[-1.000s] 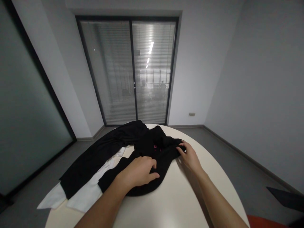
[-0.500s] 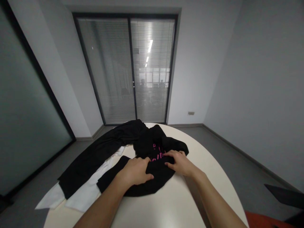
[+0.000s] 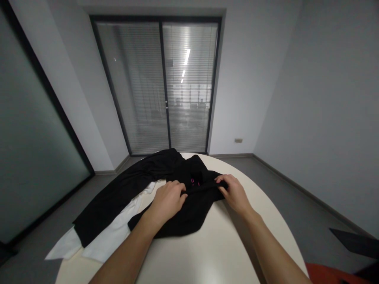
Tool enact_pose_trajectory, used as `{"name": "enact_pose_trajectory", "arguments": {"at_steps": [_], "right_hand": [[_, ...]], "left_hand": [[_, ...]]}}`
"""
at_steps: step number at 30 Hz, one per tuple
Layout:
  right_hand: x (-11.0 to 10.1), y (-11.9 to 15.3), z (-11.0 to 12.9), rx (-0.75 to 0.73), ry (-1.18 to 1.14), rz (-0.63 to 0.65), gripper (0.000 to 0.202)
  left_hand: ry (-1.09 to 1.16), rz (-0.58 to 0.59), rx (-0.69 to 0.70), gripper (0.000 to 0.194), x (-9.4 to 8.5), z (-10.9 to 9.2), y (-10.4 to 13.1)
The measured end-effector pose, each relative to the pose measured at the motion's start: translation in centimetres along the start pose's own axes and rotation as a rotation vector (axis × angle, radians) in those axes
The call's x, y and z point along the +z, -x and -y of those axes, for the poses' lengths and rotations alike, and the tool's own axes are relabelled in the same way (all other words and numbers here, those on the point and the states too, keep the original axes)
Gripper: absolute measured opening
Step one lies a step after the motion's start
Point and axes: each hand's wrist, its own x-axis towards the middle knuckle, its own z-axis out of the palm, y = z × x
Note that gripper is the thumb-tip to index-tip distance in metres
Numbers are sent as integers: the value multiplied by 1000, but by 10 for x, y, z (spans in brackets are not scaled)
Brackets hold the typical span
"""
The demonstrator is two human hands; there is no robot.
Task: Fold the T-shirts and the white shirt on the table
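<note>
A black garment [image 3: 189,217] with a little pink lettering lies bunched on the white round table [image 3: 237,252]. My left hand [image 3: 169,199] pinches a raised fold of it near the middle, fingers curled over the cloth. At the other end of that fold, my right hand [image 3: 233,191] grips the cloth between thumb and fingers. Most of the pink print is hidden under the fold.
Black trousers or a similar long black garment [image 3: 118,193] stretch across the table's left side, over white cloth [image 3: 109,236]. Behind the table stands a glass partition with blinds [image 3: 189,118]. Something red [image 3: 331,274] shows at the lower right.
Both hands have moved away from me, carrying a fold of the black garment over most of the pink print. The right hand has also shifted rightward, and its fingers have closed on the cloth.
</note>
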Motion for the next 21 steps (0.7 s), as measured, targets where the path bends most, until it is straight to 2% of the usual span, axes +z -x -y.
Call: {"name": "enact_pose_trajectory", "arguments": {"at_steps": [3,7,12,15,17,19,21], "right_hand": [[0,1,-1,-20,1,-76,16],[-1,2,4,-29,12,-170,14],[0,3,1,74,25,-184,13],[2,4,-10,174,-8,-218,10],[4,4,-17,241,-38,-228,12],[6,4,-23,287,-48,-216,14],[8,3,-26,309,-45,-191,15]], "left_hand": [[20,-16,-14,23,2,-2,-1],[30,123,-66,41,1,-2,4],[19,229,-106,52,-14,-1,13],[-2,223,-122,58,-20,0,15],[-2,207,-64,63,-19,1,16],[20,210,48,54,-15,1,15],[41,232,148,31,-10,0,13]]}}
